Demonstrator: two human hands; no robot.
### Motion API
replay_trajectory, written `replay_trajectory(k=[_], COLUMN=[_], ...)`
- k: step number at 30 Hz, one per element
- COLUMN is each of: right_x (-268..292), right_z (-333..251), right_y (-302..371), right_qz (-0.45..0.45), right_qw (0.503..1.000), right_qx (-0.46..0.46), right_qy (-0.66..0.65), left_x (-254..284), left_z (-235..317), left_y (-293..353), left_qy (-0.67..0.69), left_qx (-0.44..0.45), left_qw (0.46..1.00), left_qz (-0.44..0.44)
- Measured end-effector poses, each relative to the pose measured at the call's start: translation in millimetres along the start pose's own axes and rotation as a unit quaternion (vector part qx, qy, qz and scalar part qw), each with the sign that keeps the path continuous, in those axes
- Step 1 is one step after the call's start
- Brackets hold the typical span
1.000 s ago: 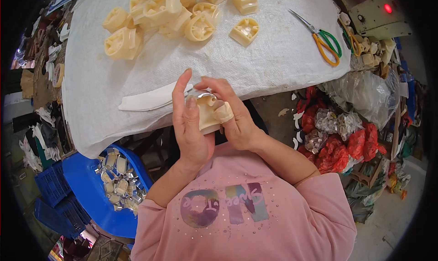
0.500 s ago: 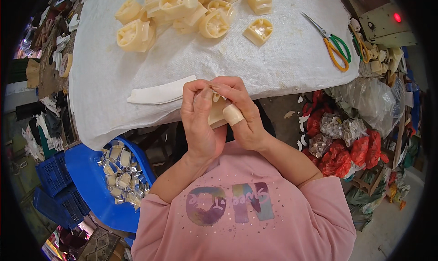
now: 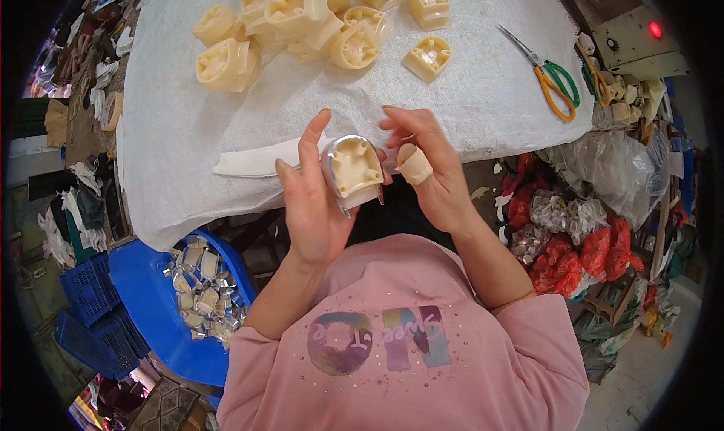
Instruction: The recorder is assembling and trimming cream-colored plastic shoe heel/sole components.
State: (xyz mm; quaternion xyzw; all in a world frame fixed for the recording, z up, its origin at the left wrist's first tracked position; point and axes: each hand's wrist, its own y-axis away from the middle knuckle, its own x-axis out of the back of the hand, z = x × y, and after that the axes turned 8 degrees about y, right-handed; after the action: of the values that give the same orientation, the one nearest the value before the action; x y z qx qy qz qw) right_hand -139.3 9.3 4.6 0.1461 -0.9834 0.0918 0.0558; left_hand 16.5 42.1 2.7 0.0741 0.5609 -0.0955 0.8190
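My left hand (image 3: 309, 197) holds a cream plastic shoe heel (image 3: 356, 167) just off the table's near edge. Shiny silver wraps the heel's outer side, and its hollow, ribbed inside faces up. The thumb and forefinger stand away from it, while the other fingers support it from behind, mostly hidden. On the right, my right hand (image 3: 431, 167) is beside the heel with its fingers apart, and tan tape is wound round its thumb. A curved white strip (image 3: 256, 159) lies on the cloth left of the hands.
Several cream heels (image 3: 298, 16) are heaped at the far side of the white-covered table (image 3: 483, 92). Scissors (image 3: 556, 84) lie at the right. Below left, a blue basin (image 3: 143, 303) holds silver-covered heels. Red plastic bags (image 3: 596, 250) are at the lower right.
My hands were cupped together over the piece. They have parted, the right moving away to the right, and the silver-covered heel now shows in the left.
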Motion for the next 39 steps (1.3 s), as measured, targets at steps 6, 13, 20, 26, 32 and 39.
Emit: replay_trajectory(k=[6,13,20,26,32,39], right_x=[6.8,1.0,13.2,22.1,31.4,26.2], right_z=[-30.0,2.1,-4.8,-3.1,-14.0,-11.0], right_y=[-12.3,-1.7,-21.5,-23.0,-26.1,-22.1], right_qz=[-0.12,-0.012,-0.091,-0.141,-0.178,-0.151], right_qw=[0.972,0.999,0.963,0.954,0.952,0.981], right_qx=[-0.038,-0.029,-0.194,-0.205,-0.201,0.007], right_qy=[0.199,-0.022,-0.161,-0.168,-0.149,0.119], left_x=[-5.1,-13.6,-19.5,-19.5,-29.6,-28.5], left_z=[-4.4,11.8,18.7,17.0,20.9,23.8], left_y=[2.9,0.9,-2.6,-4.1,-4.8,-3.9], left_qy=[-0.504,-0.553,-0.737,-0.708,-0.711,-0.735], left_qx=[-0.161,-0.08,-0.191,-0.208,-0.179,-0.186], left_qw=[0.848,0.826,0.648,0.671,0.677,0.647], left_qz=[-0.025,0.074,-0.021,-0.075,-0.06,-0.08])
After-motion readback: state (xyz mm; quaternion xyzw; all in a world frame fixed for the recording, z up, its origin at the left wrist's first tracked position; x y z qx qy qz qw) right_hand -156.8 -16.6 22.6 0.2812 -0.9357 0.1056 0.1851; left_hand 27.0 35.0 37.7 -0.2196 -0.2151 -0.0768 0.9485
